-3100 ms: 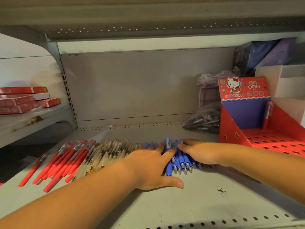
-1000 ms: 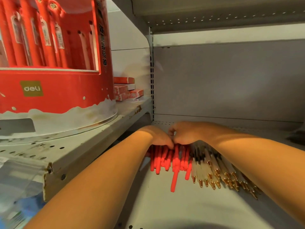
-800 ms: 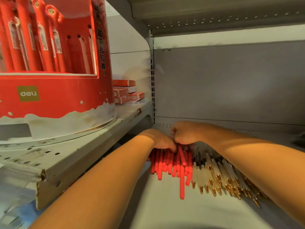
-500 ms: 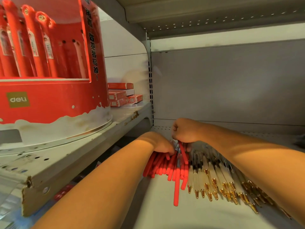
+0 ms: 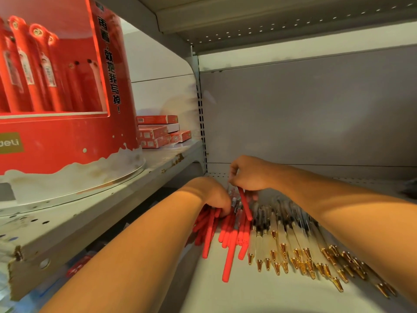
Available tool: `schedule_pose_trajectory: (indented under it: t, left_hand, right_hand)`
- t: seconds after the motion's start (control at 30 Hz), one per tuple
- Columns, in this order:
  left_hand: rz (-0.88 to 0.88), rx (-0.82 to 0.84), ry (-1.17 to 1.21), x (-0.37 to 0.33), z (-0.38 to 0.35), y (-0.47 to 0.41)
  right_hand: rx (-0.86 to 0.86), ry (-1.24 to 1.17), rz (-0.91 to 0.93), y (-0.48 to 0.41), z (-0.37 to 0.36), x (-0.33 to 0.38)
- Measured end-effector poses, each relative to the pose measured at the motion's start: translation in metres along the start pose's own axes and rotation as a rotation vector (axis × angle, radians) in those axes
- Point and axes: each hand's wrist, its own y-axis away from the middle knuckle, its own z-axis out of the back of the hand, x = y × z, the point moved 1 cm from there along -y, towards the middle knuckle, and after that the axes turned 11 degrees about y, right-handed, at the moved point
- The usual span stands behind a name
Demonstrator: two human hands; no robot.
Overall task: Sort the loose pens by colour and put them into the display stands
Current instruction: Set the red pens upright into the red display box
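Hands work a heap of loose red plastic pens [image 5: 228,236] on a grey metal shelf [image 5: 248,294], two bare forearms reaching in from the near edge. The red pens lie bunched, well over a dozen and too overlapped for an exact count. Just beside them on the right runs a row of clear-barrelled pens with gold tips [image 5: 293,245], more than twenty, points toward the camera. One round red cardboard display stand [image 5: 67,141] sits on a higher shelf [image 5: 74,222] to the left, with at least three red pens upright behind its window. Behind it about five flat red boxes [image 5: 158,132] are stacked, their print too small to read. The stand carries a tan label reading "deli", its first letter cut by the frame edge, and a column of black Chinese characters ending in an exclamation mark. The left hand [image 5: 212,197] lies on the far end of the red heap, fingers curled down around a bunch that fans out beneath it. The right hand [image 5: 248,175], close beside it, pinches a single red pen [image 5: 246,205], lifted at a tilt, its lower end above the heap.
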Motion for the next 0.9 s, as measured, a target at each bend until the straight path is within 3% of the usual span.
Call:
schedule_pose_trajectory:
  t: [0.27, 0.57, 0.73, 0.9]
  left_hand:
    - [-0.052, -0.186, 0.107, 0.010, -0.003, -0.009]
    - [-0.147, -0.183, 0.512, 0.019, 0.001, -0.006]
    - [-0.307, -0.137, 0.905, 0.015, 0.012, 0.010]
    - [-0.539, -0.005, 1.133, -0.004, 0.016, 0.046]
  right_hand:
    - [-0.005, 0.000, 0.003, 0.006, 0.004, -0.006]
    - [-0.041, -0.088, 0.006, 0.023, 0.010, -0.009]
    - [-0.163, -0.261, -0.002, 0.040, 0.020, -0.013]
    - [-0.255, -0.589, -0.009, 0.075, 0.041, -0.007]
